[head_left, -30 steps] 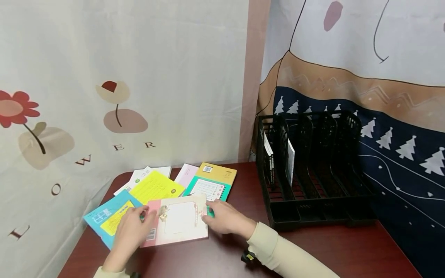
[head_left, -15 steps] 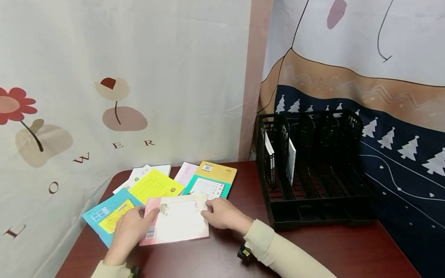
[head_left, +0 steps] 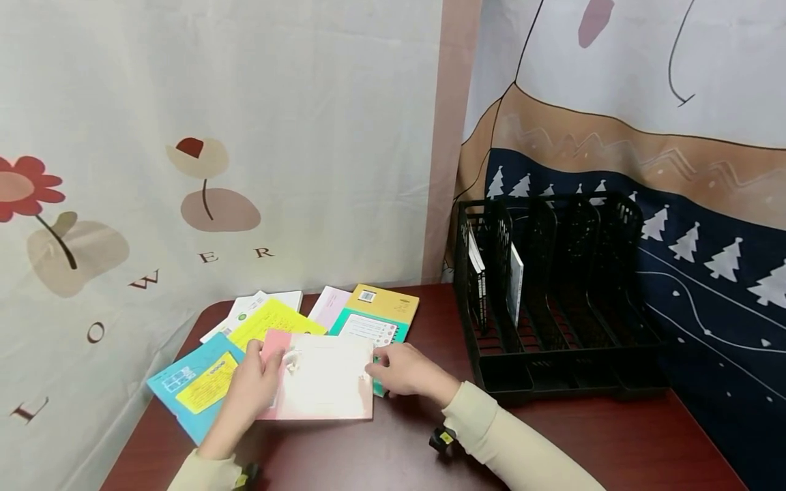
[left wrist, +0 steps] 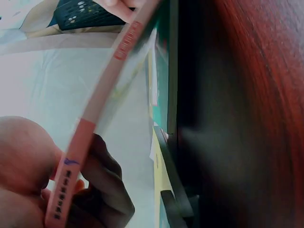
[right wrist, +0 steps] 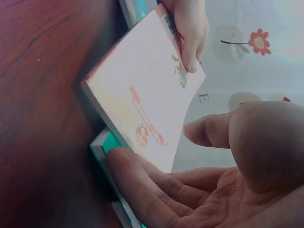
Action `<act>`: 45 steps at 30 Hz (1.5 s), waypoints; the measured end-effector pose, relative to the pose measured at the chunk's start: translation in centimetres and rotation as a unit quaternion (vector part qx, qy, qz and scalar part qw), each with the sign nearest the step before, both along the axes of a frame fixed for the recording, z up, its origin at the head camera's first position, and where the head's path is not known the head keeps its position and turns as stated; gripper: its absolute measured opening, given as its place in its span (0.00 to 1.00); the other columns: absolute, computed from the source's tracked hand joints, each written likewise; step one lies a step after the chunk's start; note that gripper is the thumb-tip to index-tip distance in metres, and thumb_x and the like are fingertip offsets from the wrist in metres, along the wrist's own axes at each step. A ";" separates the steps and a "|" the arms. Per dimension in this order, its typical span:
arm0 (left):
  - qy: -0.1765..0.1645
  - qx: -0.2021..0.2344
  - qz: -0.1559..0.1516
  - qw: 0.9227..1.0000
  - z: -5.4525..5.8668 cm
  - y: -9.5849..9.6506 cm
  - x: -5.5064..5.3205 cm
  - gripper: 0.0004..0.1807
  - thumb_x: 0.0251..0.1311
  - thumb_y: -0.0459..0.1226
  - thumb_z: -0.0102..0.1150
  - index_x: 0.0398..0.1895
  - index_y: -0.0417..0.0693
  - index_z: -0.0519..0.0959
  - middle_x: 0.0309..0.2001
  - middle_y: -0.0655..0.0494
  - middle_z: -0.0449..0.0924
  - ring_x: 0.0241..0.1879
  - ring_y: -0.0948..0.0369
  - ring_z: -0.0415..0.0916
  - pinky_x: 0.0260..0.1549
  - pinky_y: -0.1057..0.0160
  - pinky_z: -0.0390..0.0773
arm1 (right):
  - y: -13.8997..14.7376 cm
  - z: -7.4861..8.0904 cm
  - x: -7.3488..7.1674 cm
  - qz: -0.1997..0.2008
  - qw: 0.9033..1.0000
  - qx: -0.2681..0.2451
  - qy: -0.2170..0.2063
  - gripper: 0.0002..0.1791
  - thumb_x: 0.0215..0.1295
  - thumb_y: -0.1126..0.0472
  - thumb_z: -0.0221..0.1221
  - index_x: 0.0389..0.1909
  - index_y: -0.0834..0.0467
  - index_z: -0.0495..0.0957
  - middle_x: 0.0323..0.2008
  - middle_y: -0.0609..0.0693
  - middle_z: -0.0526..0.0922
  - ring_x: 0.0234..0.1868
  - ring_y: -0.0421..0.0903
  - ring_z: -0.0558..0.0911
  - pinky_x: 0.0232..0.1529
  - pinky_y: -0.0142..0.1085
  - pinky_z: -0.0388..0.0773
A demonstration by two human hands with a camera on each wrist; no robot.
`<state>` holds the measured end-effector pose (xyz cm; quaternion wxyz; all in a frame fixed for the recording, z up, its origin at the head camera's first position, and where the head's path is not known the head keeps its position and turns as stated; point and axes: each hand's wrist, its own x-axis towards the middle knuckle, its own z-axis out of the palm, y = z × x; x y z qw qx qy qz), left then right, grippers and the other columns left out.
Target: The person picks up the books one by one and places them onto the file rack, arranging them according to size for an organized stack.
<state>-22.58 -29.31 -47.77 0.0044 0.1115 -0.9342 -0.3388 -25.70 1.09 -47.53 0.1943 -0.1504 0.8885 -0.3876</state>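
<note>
A pink and white book [head_left: 325, 382] is held at its left side by my left hand [head_left: 253, 385], raised off the table. In the left wrist view the thumb and fingers stand on either side of the pink spine [left wrist: 76, 152]. My right hand [head_left: 410, 372] is at the book's right edge. The right wrist view shows its thumb [right wrist: 209, 131] apart from the book and its fingers [right wrist: 137, 183] extended along the edge. Beneath lie a green and yellow book [head_left: 387, 307], a blue book [head_left: 196, 389] and a yellow one [head_left: 276, 322].
A black file rack [head_left: 565, 293] stands on the right of the dark red table [head_left: 331, 457], with thin books upright in its two left slots. White books [head_left: 252, 307] and a lilac one [head_left: 329, 305] lie at the back, near the wall cloth.
My left hand has lifted the pink and white book and tilted its face up toward the camera. The right hand has shifted slightly right and its thumb no longer lies over the book.
</note>
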 end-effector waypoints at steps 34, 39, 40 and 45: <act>0.107 0.150 -0.057 0.981 7.0 13.5 -4.6 0.18 0.89 0.50 0.44 0.66 0.48 0.65 0.41 0.40 0.79 0.37 0.51 0.81 0.32 0.60 0.78 | 9.8 4.6 -3.9 -0.111 0.957 -0.269 -0.014 0.31 0.88 0.50 0.54 0.82 0.56 0.60 0.51 0.59 0.86 0.43 0.46 0.90 0.42 0.38 0.87; 0.079 0.144 -0.071 0.984 6.8 13.8 -5.1 0.19 0.89 0.52 0.43 0.65 0.48 0.64 0.41 0.41 0.79 0.36 0.52 0.81 0.32 0.61 0.77 | 10.9 5.2 -3.8 -0.085 0.956 -0.282 -0.007 0.31 0.87 0.56 0.55 0.83 0.56 0.58 0.57 0.63 0.86 0.46 0.47 0.91 0.45 0.38 0.89; 0.072 0.142 -0.077 0.984 6.7 13.7 -5.2 0.20 0.88 0.53 0.43 0.66 0.48 0.64 0.41 0.41 0.78 0.36 0.52 0.81 0.32 0.61 0.78 | 11.2 5.4 -3.8 -0.084 0.955 -0.285 -0.004 0.31 0.87 0.57 0.55 0.84 0.56 0.57 0.57 0.64 0.86 0.46 0.47 0.91 0.45 0.38 0.90; 0.053 0.124 -0.106 0.985 6.5 13.3 -5.4 0.31 0.83 0.58 0.52 0.77 0.53 0.63 0.45 0.43 0.83 0.36 0.54 0.84 0.34 0.62 0.82 | 12.6 5.7 -3.8 -0.091 0.954 -0.286 0.010 0.31 0.87 0.57 0.55 0.85 0.55 0.60 0.53 0.64 0.87 0.39 0.45 0.91 0.41 0.37 0.90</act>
